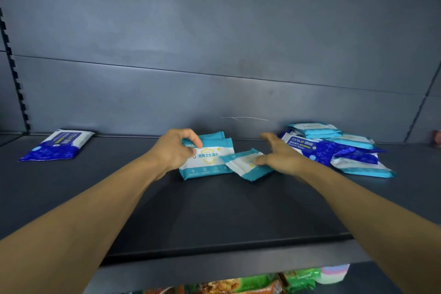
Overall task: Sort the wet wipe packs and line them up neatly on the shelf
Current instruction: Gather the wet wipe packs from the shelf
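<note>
Below the shelf: colorful snack bags (241, 285) are peeking out at the very bottom.
Shelf: the dark shelf (214, 217) is carrying all the packs.
Left hand: the left hand (175, 150) is gripping the teal pile (206, 159) in the middle, with its fingers curled over the top edge.
Right hand: the right hand (278, 155) is lying open with straight fingers, and its thumb is touching a loose teal pack (247, 163) that is sitting crooked, just beside the pile.
Mixed heap: a messy heap (334, 148) of teal and dark blue packs is waiting on the right, near the back wall.
Blue pack: one dark blue pack (57, 144) is lying alone, far to the left.
Progress: sorting looks just started; a few packs are grouped, most are waiting, and no neat row is showing.
</note>
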`<action>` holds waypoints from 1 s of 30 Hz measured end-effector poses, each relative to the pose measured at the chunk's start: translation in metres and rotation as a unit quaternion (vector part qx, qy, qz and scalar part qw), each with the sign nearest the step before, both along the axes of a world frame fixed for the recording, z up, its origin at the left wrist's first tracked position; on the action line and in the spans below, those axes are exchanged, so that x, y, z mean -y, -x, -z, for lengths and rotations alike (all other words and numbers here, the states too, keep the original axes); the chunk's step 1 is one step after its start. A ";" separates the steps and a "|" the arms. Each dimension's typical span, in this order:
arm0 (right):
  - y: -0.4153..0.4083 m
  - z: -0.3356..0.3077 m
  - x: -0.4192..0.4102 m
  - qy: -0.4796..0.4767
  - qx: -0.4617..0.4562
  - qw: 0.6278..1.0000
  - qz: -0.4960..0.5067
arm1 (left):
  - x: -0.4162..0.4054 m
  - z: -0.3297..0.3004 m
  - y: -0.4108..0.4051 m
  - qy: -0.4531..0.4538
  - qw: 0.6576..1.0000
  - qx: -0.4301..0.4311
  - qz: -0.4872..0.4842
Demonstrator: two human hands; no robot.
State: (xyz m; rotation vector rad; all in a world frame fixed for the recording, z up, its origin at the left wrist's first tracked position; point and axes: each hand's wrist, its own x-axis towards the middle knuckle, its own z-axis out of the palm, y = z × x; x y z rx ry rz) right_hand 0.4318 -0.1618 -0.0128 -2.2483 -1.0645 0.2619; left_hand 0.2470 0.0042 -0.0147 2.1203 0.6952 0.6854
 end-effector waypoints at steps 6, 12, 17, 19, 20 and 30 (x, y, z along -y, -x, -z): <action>0.001 0.005 0.001 -0.023 -0.129 0.991 -0.027 | 0.002 0.006 0.003 -0.006 1.000 0.015 0.003; 0.011 -0.004 0.024 -0.175 -0.171 0.968 -0.049 | 0.006 0.004 0.006 -0.011 0.999 0.027 0.028; 0.022 -0.016 0.037 -0.205 -0.170 0.962 -0.063 | 0.018 0.001 0.002 -0.013 0.998 0.031 0.048; 0.025 -0.019 0.041 -0.198 -0.174 0.962 -0.069 | 0.024 -0.002 0.000 -0.012 0.998 0.033 0.050; 0.025 -0.020 0.042 -0.198 -0.170 0.963 -0.068 | 0.027 -0.004 0.000 -0.011 0.998 0.035 0.051; 0.022 -0.044 0.081 -0.240 -0.071 0.968 -0.012 | 0.079 -0.020 -0.003 0.000 0.999 0.029 0.034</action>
